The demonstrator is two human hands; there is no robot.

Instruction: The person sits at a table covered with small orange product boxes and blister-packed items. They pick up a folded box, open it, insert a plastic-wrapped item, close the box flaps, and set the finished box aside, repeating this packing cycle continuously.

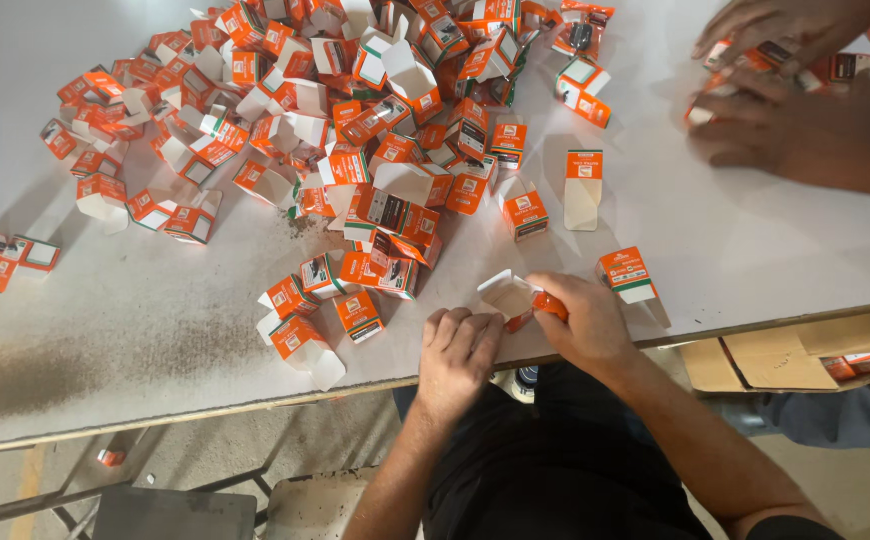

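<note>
My right hand (583,322) grips a small orange and white carton (515,297) near the front edge of the white table (155,320); the carton's white flap stands open toward the left. My left hand (458,352) rests beside it with the fingers curled, its fingertips just under the carton, and I cannot tell if they touch it. Another small orange carton (627,274) lies just right of my right hand.
A big heap of open orange and white cartons (355,110) covers the table's far middle and left. Another person's hands (785,90) work on cartons at the far right. A cardboard box (785,358) sits below the table edge, right. A dark smudge stains the left front.
</note>
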